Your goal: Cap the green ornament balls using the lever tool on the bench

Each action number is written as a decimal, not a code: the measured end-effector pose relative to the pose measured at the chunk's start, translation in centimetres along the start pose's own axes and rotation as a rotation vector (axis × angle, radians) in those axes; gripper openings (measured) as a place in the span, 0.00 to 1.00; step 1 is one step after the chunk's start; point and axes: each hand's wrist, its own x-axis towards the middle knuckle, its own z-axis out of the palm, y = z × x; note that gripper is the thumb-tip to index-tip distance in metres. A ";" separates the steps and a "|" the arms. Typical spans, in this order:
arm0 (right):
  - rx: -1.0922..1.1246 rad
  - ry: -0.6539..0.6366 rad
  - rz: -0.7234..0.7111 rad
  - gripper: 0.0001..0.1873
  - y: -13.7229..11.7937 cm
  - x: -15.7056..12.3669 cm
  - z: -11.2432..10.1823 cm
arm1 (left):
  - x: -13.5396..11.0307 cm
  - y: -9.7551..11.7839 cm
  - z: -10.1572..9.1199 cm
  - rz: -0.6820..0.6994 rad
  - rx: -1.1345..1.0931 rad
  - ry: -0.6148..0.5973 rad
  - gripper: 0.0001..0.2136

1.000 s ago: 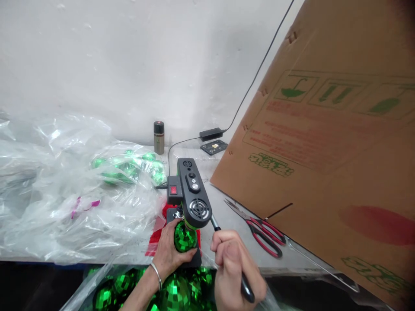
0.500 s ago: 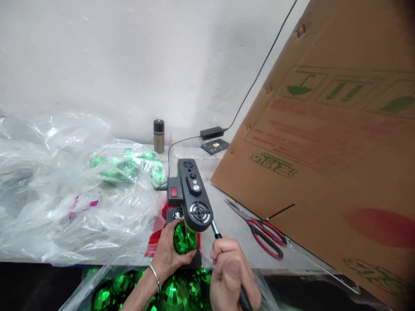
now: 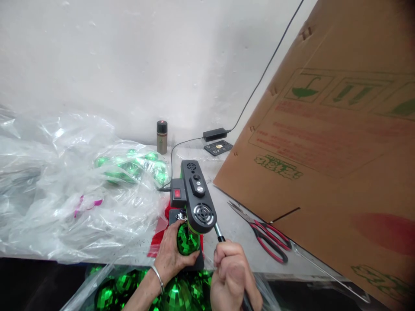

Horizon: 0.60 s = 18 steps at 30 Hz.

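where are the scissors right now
In the head view, the scissors lie on the table right of centre, next to the edge of the brown cardboard, farther back and to the right of the right hand.

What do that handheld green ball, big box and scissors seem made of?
Green ball: probably plastic, mirror-like, from its glinting facets. Big box: apparently matte cardboard, from its brown, printed surface. Scissors: grey blades, likely metal; smooth red and black handles, perhaps plastic.

L hand (image 3: 170, 249) cupped, thumb pointing twd R; R hand (image 3: 231, 273) fisted, fingers curled tight.
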 end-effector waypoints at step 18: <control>-0.025 0.016 -0.005 0.21 0.4 -0.3 0.0 | 0.1 0.4 -0.1 0.008 -0.027 0.031 0.32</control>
